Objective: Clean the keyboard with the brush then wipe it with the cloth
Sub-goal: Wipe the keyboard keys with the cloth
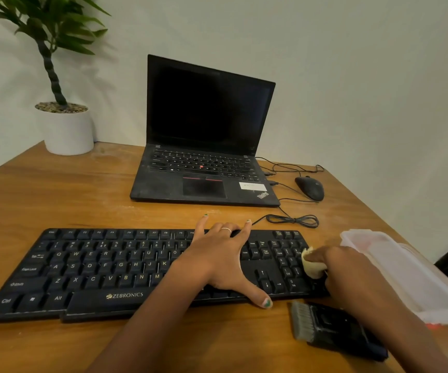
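Note:
A black Zebronics keyboard [96,270] lies across the front of the wooden desk. My left hand [222,262] rests flat on its right-middle keys, fingers spread, thumb reaching over the front edge. My right hand [344,270] holds a small pale yellow cloth [311,266] bunched under its fingers and presses it onto the number pad at the keyboard's right end. The black brush [327,325] with grey bristles lies on the desk just in front of the keyboard's right corner, under my right forearm.
An open black laptop [206,157] stands behind the keyboard, with a wired mouse [310,188] and looped cables [295,220] to its right. A clear plastic box [405,275] sits at the right desk edge. A potted plant [65,127] occupies the back left corner.

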Action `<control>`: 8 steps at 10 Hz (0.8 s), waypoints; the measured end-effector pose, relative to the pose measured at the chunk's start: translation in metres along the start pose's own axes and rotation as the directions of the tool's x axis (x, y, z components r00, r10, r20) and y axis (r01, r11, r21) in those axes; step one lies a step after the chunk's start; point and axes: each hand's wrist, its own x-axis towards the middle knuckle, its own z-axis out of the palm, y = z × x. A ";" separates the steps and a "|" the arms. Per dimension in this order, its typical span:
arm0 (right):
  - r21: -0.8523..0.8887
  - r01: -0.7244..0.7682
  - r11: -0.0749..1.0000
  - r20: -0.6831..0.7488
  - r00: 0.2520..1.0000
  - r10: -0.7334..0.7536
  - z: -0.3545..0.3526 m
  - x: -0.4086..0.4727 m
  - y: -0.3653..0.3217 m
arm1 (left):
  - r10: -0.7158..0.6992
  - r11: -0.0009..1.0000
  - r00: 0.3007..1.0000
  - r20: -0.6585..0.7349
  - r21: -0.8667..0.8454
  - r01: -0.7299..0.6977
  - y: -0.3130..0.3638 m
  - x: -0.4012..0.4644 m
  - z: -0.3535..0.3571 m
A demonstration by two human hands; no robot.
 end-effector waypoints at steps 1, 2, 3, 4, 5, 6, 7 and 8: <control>-0.029 0.037 0.999 -0.085 0.996 -0.039 0.009 0.013 -0.009 | 0.031 0.999 0.999 -0.010 0.012 -0.031 0.001 -0.001 -0.003; 0.030 0.034 0.999 -0.096 0.995 -0.031 0.012 0.014 -0.002 | 0.039 0.999 0.999 -0.012 0.031 -0.039 0.005 -0.001 -0.001; 0.051 0.048 0.997 -0.025 0.999 -0.047 0.005 0.001 0.011 | 0.044 0.999 0.998 -0.049 0.029 -0.043 0.001 0.000 -0.001; -0.006 0.082 0.997 0.112 0.990 -0.080 -0.013 -0.012 0.015 | 0.042 0.999 0.998 -0.045 0.023 -0.041 0.002 -0.002 -0.003; 0.214 -0.010 0.977 0.073 0.997 -0.005 -0.034 -0.010 0.006 | 0.037 0.999 0.999 -0.041 0.027 -0.035 0.002 -0.002 -0.003; 0.253 -0.037 0.967 -0.148 0.986 0.077 -0.032 0.012 0.000 | 0.035 0.999 0.999 -0.024 0.018 -0.035 0.003 -0.002 -0.003; 0.288 0.007 0.958 -0.175 0.984 0.045 -0.010 0.022 -0.006 | 0.034 0.999 0.999 -0.030 0.010 -0.033 0.002 -0.002 -0.002; 0.133 0.111 0.985 -0.044 0.993 -0.106 -0.013 0.003 -0.005 | 0.036 0.999 0.999 -0.035 0.009 -0.036 0.002 -0.003 -0.003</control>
